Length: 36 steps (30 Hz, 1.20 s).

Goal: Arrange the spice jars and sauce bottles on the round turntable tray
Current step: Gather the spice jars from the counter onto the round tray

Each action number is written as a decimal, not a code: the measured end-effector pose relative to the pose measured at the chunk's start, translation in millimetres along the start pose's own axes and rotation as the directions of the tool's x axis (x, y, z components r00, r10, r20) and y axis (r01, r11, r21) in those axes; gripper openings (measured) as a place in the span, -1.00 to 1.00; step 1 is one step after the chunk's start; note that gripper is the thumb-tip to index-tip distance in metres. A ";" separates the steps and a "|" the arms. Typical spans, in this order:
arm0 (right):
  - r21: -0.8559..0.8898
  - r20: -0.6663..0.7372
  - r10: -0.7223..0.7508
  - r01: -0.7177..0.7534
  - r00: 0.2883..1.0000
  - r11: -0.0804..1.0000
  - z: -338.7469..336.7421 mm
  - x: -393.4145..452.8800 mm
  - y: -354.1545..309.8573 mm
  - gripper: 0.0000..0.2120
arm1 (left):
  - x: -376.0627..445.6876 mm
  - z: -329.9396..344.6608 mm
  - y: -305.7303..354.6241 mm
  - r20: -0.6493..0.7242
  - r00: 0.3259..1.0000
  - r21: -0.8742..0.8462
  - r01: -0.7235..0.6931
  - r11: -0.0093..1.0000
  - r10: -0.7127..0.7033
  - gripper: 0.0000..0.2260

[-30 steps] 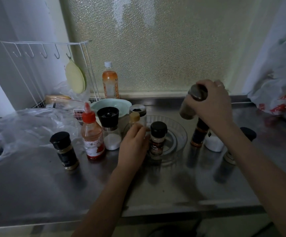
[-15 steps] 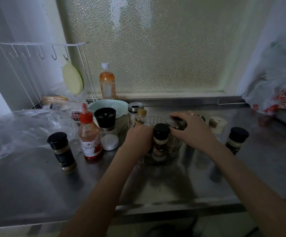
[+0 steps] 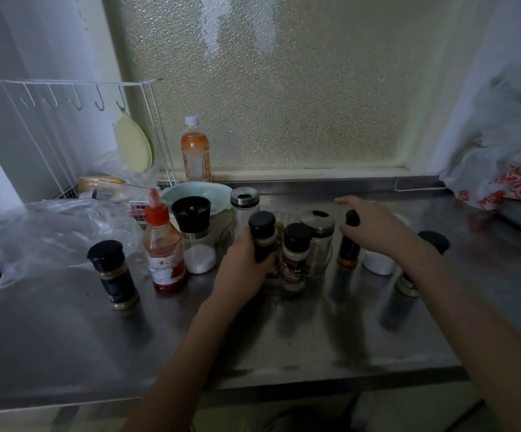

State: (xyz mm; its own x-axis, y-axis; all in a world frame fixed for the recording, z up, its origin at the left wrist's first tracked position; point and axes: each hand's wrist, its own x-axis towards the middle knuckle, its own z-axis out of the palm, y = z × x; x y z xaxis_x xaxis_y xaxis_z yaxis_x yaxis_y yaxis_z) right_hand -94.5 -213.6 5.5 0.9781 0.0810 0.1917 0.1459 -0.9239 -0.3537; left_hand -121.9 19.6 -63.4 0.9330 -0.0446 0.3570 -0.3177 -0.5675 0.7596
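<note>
1. The clear round turntable tray (image 3: 326,269) sits on the steel counter (image 3: 66,338), mid-frame, near the back; its rim shows only faintly between the jars.
2. The left hand (image 3: 246,269) is wrapped around a black-capped spice jar (image 3: 263,235), fingers closed on its body, the jar upright at the tray's left edge; whether its base rests on the tray cannot be told.
3. Just right of it a second black-capped jar with a dark label (image 3: 295,254) stands upright on the tray; behind that, touching or nearly so, a clear shaker with a metal lid (image 3: 318,235).
4. The right hand (image 3: 374,226) hovers palm-down, fingers spread and loosely open, over a dark jar with an orange base (image 3: 348,244) just right of the tray; whether a finger touches its cap cannot be told.
5. Under the right forearm lie a white container (image 3: 377,261) and another black-capped jar (image 3: 421,260).
6. Left of the tray: a salt grinder (image 3: 195,235), a red-capped sauce bottle (image 3: 164,244), a lone black-capped jar (image 3: 114,275); behind, a metal-lidded glass jar (image 3: 244,207) and a pale green bowl (image 3: 218,190).
</note>
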 end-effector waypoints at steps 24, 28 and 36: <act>0.469 0.080 -0.099 0.050 0.992 0.882 2.9 39.9 -53.6 -0.73 | 50.8 -12.9 -10.2 0.214 0.976 0.558 -0.103 0.824 -0.024 -0.79; 0.512 0.083 -0.111 0.053 0.990 0.857 1.9 30.7 -56.2 -0.78 | 52.4 -5.3 -17.0 0.238 0.969 0.580 -0.092 0.809 -0.061 -0.71; 0.323 -0.561 0.092 0.115 0.823 0.939 -15.7 -24.5 -2.5 -0.80 | 31.2 -15.0 -28.2 0.082 0.995 0.319 0.030 0.947 -0.060 -0.53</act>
State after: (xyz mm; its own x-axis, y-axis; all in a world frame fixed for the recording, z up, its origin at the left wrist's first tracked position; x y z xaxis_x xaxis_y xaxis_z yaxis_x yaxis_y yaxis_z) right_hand -121.2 -219.1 16.2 0.7349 -0.2280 0.6387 0.2980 -0.7374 -0.6062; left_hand -86.4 46.6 -65.5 0.9610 -0.0779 0.2653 -0.2188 -0.8012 0.5569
